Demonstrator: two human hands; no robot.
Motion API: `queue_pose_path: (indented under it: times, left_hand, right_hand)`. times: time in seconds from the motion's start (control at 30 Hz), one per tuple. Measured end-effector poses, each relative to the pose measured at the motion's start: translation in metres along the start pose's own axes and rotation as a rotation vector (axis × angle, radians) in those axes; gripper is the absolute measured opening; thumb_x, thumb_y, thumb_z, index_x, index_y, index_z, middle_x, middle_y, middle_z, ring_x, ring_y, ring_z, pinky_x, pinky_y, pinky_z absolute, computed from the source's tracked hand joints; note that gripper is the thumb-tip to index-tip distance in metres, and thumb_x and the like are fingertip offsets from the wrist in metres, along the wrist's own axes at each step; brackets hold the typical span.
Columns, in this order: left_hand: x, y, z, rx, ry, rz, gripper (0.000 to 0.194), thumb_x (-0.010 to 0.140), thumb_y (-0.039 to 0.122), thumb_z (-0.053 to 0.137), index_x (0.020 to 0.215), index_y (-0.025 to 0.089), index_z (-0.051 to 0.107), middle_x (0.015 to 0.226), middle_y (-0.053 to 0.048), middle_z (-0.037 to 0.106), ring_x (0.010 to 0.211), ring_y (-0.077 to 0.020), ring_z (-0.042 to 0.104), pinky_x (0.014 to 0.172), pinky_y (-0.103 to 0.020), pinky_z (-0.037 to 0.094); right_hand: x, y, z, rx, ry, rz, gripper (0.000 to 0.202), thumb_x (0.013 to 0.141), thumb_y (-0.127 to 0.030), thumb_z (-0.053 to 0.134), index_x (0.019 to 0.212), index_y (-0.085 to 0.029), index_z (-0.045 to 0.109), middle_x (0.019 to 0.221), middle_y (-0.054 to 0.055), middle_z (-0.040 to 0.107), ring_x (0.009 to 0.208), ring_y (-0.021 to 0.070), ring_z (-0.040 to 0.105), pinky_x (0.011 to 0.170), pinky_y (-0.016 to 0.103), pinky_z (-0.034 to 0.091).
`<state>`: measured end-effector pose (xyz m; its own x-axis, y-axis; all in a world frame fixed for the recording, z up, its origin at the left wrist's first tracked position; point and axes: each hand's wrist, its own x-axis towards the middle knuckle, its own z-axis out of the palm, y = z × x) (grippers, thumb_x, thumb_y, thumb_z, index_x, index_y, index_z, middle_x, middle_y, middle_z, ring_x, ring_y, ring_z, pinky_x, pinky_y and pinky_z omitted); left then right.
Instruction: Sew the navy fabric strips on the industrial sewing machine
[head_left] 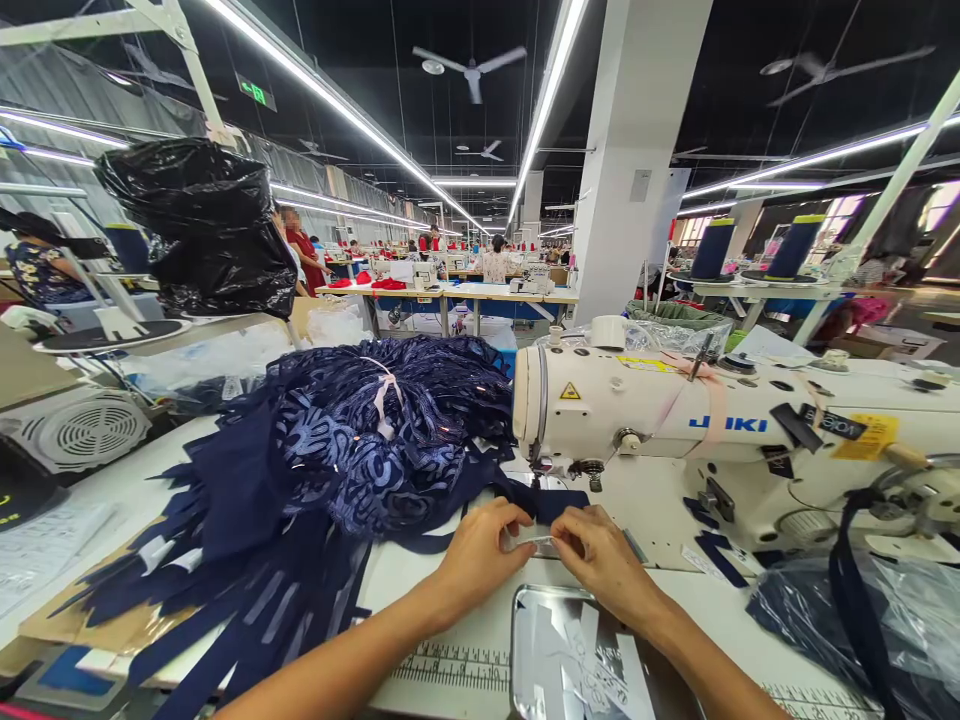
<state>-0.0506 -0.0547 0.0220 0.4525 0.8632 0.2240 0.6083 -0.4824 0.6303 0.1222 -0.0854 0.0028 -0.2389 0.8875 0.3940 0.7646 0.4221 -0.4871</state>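
My left hand [484, 548] and my right hand [602, 556] meet just in front of the sewing machine's needle area. Both are closed in a pinch, with a small whitish strip [541, 541] stretched between the fingertips; its kind is hard to make out. Right behind the fingers, a navy fabric band [559, 498] lies below the needle of the white sewing machine [600, 400]. Under my wrists sits a metal tray [519, 640] holding white and silvery strips and thread scraps.
A large heap of navy lace and fabric [345, 440] covers the left of the table, with navy strips [277, 590] hanging over its front edge. Navy scraps [716, 558] and a plastic bag [802, 620] lie at right. A bagged thread cone [202, 230] stands at left. People work far behind.
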Motion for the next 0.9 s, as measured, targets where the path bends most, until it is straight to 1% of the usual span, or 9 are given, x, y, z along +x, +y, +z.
queue_pose_path:
  times: [0.07, 0.17, 0.3, 0.4, 0.73, 0.9]
  left_hand:
    - [-0.003, 0.001, 0.0, 0.011, 0.033, 0.002, 0.017, 0.067, 0.018, 0.059, 0.083, 0.018, 0.064, 0.068, 0.002, 0.058, 0.059, -0.0127, 0.05, 0.062, -0.026, 0.039]
    - [-0.007, -0.002, 0.001, -0.075, 0.105, 0.005, 0.014, 0.069, 0.018, 0.057, 0.082, 0.019, 0.061, 0.068, 0.002, 0.06, 0.062, -0.0135, 0.053, 0.064, -0.027, 0.04]
    - [-0.011, -0.006, 0.003, -0.178, 0.198, -0.022, 0.003, 0.069, 0.018, 0.057, 0.071, 0.018, 0.055, 0.067, 0.003, 0.059, 0.062, -0.0129, 0.053, 0.061, -0.026, 0.041]
    - [-0.012, -0.007, 0.006, -0.157, 0.214, -0.04, 0.005, 0.07, 0.019, 0.057, 0.066, 0.018, 0.054, 0.063, 0.003, 0.058, 0.062, -0.0137, 0.053, 0.061, -0.027, 0.04]
    - [-0.014, -0.006, 0.01, -0.113, 0.248, 0.005, 0.008, 0.072, 0.02, 0.056, 0.064, 0.019, 0.056, 0.06, 0.003, 0.058, 0.062, -0.015, 0.053, 0.063, -0.028, 0.041]
    - [-0.013, -0.008, 0.012, -0.158, 0.246, 0.072, 0.007, 0.072, 0.015, 0.054, 0.067, 0.018, 0.058, 0.067, 0.002, 0.061, 0.063, -0.014, 0.055, 0.065, -0.028, 0.042]
  right_hand:
    - [0.0, 0.0, -0.001, -0.007, 0.028, -0.028, 0.019, 0.081, -0.016, 0.039, 0.066, -0.021, 0.049, 0.062, -0.001, 0.053, 0.059, 0.0142, 0.046, 0.062, 0.03, 0.036]
    - [0.001, 0.002, -0.001, 0.02, 0.07, -0.032, 0.018, 0.081, -0.017, 0.04, 0.066, -0.021, 0.049, 0.062, -0.001, 0.053, 0.06, 0.0145, 0.046, 0.062, 0.03, 0.037]
    - [0.001, 0.004, 0.0, 0.045, 0.095, -0.002, 0.018, 0.081, -0.018, 0.042, 0.065, -0.021, 0.05, 0.061, -0.001, 0.053, 0.062, 0.015, 0.048, 0.061, 0.029, 0.038]
    - [0.001, 0.003, 0.001, 0.067, 0.109, 0.001, 0.019, 0.081, -0.018, 0.041, 0.064, -0.021, 0.048, 0.061, -0.001, 0.052, 0.062, 0.0149, 0.049, 0.063, 0.03, 0.039]
    - [0.0, 0.0, 0.001, 0.038, 0.13, -0.025, 0.019, 0.081, -0.016, 0.041, 0.064, -0.021, 0.048, 0.06, -0.001, 0.051, 0.062, 0.0148, 0.049, 0.064, 0.03, 0.039]
    - [-0.001, -0.001, 0.001, 0.042, 0.133, -0.046, 0.019, 0.082, -0.017, 0.041, 0.065, -0.021, 0.048, 0.06, -0.002, 0.051, 0.059, 0.0141, 0.047, 0.063, 0.03, 0.037]
